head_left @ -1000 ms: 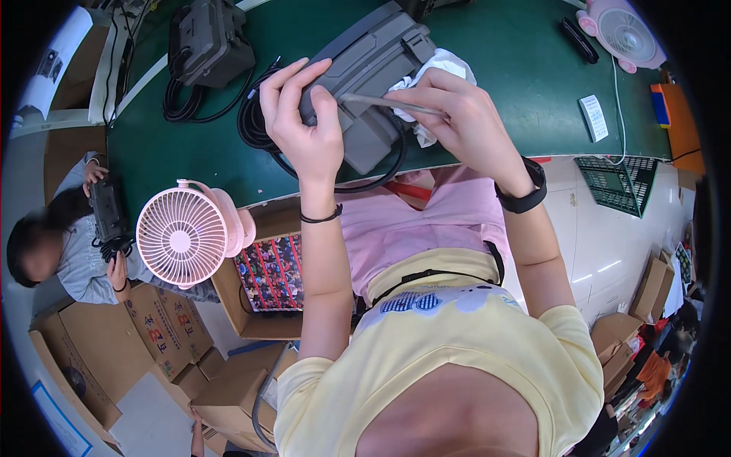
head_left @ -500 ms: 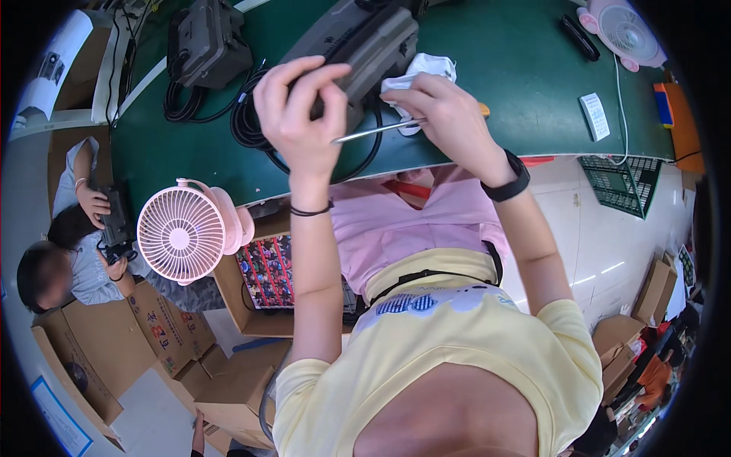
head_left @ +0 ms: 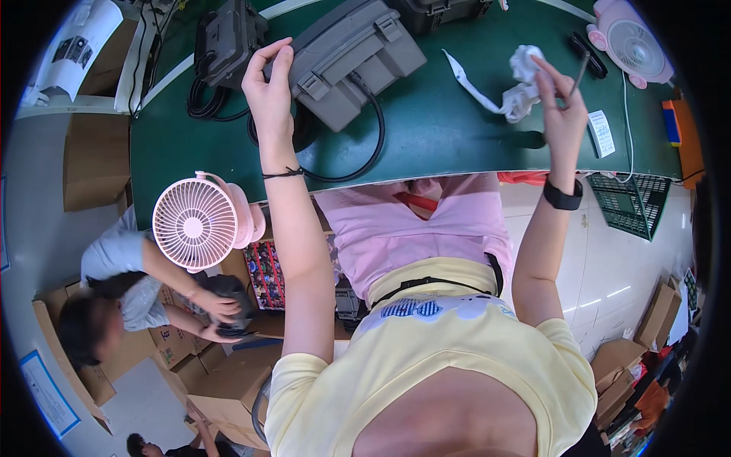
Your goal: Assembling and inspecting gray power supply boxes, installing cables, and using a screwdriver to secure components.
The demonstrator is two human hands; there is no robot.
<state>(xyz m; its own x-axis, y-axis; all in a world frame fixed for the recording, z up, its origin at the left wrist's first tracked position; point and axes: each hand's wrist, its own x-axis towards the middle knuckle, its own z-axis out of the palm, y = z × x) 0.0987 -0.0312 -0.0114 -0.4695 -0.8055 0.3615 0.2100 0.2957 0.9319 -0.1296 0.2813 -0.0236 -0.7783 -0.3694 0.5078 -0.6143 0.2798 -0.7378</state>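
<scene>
My right hand [head_left: 563, 114] is closed over the right part of the table, pinching a crumpled white cloth [head_left: 521, 100]. A loose strip of the cloth trails to the left. A thin metal shaft [head_left: 582, 70], like a screwdriver's, also sticks up from this hand; its handle is hidden. My left hand [head_left: 270, 95] is raised at the left end of a grey hard case [head_left: 358, 68], thumb and finger stretched up and apart. Whether its fingertips touch the case cannot be told. The case has latches, and a black cable [head_left: 381, 129] loops from its front.
Another grey case [head_left: 231, 46] with coiled cable stands at the back left of the green table [head_left: 434, 148]. A pink fan [head_left: 195, 222] is at the near left edge, another pink fan [head_left: 630, 42] at the far right. At left, a co-worker [head_left: 126, 282] handles a dark object beside cardboard boxes.
My hands have moved apart. The right hand has swung right with the cloth and metal shaft, and the shaft now points up. My left hand has shifted up to the case's left end.
</scene>
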